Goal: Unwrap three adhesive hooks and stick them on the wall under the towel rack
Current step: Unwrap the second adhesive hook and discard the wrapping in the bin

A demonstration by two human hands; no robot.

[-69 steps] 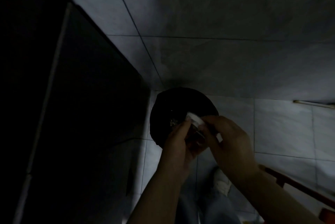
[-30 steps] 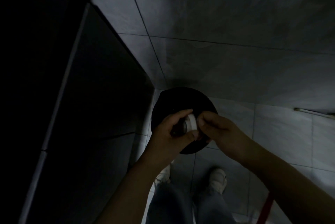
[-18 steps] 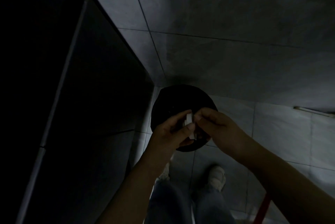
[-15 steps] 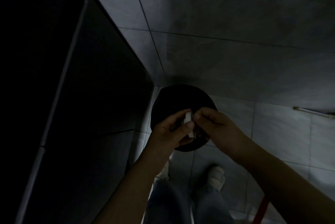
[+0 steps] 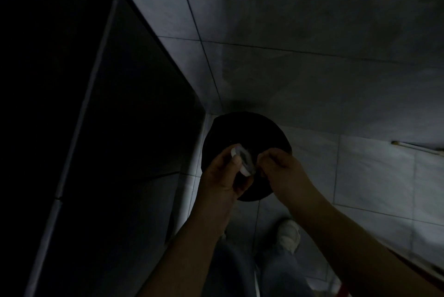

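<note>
The room is very dim. My left hand (image 5: 224, 173) holds a small pale adhesive hook (image 5: 243, 161) between thumb and fingers, tilted, above a round black bin (image 5: 252, 128). My right hand (image 5: 280, 168) is just to the right of the hook with its fingertips pinched together; it is too dark to tell whether a bit of wrapper or backing lies between them. The grey tiled wall (image 5: 312, 44) rises ahead. No towel rack shows.
A dark door or cabinet panel (image 5: 108, 128) fills the left side. The black bin stands in the corner on the pale tiled floor (image 5: 372, 176). My white shoe (image 5: 288, 235) and jeans are below. A thin rod (image 5: 418, 145) lies at the wall base on the right.
My hands have drawn slightly apart. The hook stays in the left hand and has turned, showing more of its pale rim. The right fingertips have pulled off to the right.
</note>
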